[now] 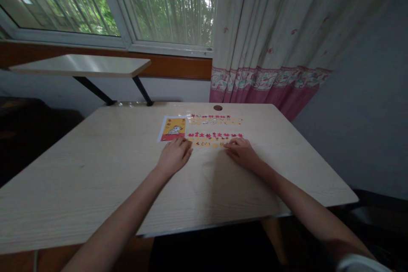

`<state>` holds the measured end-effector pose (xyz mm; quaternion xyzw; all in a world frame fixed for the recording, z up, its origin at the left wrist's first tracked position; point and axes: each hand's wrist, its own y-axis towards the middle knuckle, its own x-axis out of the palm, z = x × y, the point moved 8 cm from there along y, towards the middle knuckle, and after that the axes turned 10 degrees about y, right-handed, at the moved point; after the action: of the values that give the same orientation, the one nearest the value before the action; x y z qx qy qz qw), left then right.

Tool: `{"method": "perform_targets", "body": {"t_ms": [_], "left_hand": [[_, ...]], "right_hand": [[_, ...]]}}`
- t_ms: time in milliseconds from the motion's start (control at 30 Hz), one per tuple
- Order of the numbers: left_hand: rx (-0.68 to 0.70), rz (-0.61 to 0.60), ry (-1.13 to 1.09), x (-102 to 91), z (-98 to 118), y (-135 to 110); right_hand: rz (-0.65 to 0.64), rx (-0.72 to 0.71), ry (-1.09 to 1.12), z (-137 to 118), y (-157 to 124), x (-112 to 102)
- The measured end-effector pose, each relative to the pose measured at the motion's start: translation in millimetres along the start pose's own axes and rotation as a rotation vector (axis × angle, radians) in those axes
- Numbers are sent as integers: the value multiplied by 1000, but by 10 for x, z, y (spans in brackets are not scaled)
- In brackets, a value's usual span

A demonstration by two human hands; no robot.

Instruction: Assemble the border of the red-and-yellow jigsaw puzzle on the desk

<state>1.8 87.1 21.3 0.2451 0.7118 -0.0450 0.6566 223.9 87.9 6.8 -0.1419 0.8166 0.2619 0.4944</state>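
Small jigsaw puzzle pieces (208, 135) in red, yellow and white lie in rows on the table. Left of the rows is a picture sheet (173, 129) showing a white animal on yellow and red. My left hand (175, 153) rests palm down at the sheet's lower edge, its fingers loosely laid out beside the left end of the lower rows. At the right end of those rows is my right hand (243, 153), its fingers partly extended and the fingertips on or right beside the yellow pieces. No piece shows held in either hand; what is under the fingertips is hidden.
The light wooden table (105, 170) has a round cable hole (218, 108) near its back edge. A raised shelf (86, 66) on black legs stands at the back left. Behind are a barred window (172, 8) and a floral curtain (270, 38).
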Motion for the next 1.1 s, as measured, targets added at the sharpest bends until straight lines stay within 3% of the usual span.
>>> {"method": "perform_targets", "body": {"t_ms": [367,533,767,1100], "left_hand": [[-122,-33,20,21,-139,-1],[-126,-14,18,11,-172,-3],[-130,-19,-9,31,-192,-10],[-120,-27,8,0,-173,-8]], "right_hand": [[60,6,20,85,16,-55],[-1,43,-28,102,277,-67],[-72,45,-8,-61,714,39],[-110,79,-127,-167,888,158]]}}
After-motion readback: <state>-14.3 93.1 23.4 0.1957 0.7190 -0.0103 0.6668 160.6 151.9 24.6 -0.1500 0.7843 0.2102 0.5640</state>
